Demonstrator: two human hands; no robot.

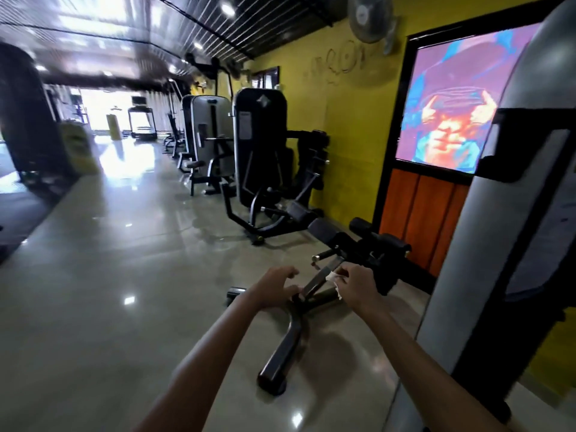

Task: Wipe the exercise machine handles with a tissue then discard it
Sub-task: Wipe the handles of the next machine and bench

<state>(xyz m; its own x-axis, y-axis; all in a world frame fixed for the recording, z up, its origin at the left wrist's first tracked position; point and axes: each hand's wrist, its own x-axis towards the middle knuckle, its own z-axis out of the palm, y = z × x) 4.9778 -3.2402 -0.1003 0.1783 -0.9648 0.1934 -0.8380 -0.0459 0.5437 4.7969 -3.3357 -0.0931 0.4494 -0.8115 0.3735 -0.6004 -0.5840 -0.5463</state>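
Tissue held at the exercise machine bar

A white tissue (334, 278) is pinched in the curled fingers of the right hand (355, 286), beside the machine's slanted metal bar (318, 280). The left hand (274, 286) is held with fingers curled near the bar's lower end; whether it is gripped cannot be told.

Both hands reach forward over the floor (93, 307): left hand (276, 286) left of the machine bar (318, 280), right hand (355, 286) with tissue (332, 276) right of it.
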